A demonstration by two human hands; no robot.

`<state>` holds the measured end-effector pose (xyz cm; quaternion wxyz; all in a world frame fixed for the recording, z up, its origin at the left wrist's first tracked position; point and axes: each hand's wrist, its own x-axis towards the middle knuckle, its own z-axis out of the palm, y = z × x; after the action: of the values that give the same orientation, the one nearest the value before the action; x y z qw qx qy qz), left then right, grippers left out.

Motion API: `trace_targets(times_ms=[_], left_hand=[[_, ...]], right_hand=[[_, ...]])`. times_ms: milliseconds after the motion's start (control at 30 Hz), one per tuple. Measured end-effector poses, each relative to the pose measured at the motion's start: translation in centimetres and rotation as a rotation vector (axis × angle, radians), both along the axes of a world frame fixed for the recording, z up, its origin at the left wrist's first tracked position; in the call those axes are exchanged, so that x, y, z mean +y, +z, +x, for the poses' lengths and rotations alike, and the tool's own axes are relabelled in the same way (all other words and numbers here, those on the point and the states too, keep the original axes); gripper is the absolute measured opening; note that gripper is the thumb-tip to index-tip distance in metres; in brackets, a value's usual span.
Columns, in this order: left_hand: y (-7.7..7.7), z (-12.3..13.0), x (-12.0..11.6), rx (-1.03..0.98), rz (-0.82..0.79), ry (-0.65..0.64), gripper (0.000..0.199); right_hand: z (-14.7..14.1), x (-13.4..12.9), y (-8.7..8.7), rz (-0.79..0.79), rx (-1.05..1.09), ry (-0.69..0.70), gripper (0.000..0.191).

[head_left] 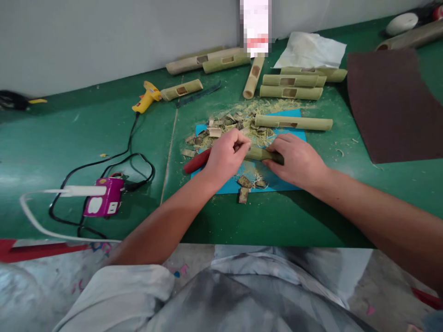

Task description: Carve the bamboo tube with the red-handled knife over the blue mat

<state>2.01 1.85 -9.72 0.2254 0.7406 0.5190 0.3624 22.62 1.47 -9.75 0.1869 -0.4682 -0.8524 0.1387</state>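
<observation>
Over a blue sheet [221, 186], my right hand [297, 159] is closed round the right end of a green bamboo tube [258, 153]. At the tube's left end is my left hand [228, 154], its fingers pinched together; what they grip there is hidden. A red handle-like object [197, 161] sticks out to the left from beneath my left hand. Just behind the hands lies another bamboo tube [311, 123] with a cut opening. Bamboo chips [214, 133] and shavings are heaped behind my left hand, and a few chips [243, 194] lie in front.
Several notched bamboo tubes [290, 93] lie along the back of the green table [207, 221]. A yellow glue gun [148, 97] and a purple power adapter [104, 197] with cables are at the left. Brown sheet [394, 106] at right; white paper [311, 50] behind.
</observation>
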Motion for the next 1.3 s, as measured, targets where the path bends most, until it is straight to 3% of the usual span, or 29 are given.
trace_targets(times_ms=[733,900,1100,1300], left_hand=[[-0.2,0.0,-0.1,0.014,0.017,-0.018,0.007],[-0.4,-0.3,1.0,0.042,0.022,0.033,0.007],[0.6,-1.0,1.3,-0.065,0.149,0.090,0.002],[1.0,-1.8,0.1,-0.057,0.047,0.008,0.008]], right_hand=[[0.0,0.2,-0.1,-0.008,0.027,-0.001,0.013],[0.0,0.0,-0.3,0.023,0.016,0.030,0.014],[0.1,-0.3,-0.2,0.037,-0.002,0.046,0.017],[0.2,-0.4,-0.1,0.090,-0.027,0.064,0.016]])
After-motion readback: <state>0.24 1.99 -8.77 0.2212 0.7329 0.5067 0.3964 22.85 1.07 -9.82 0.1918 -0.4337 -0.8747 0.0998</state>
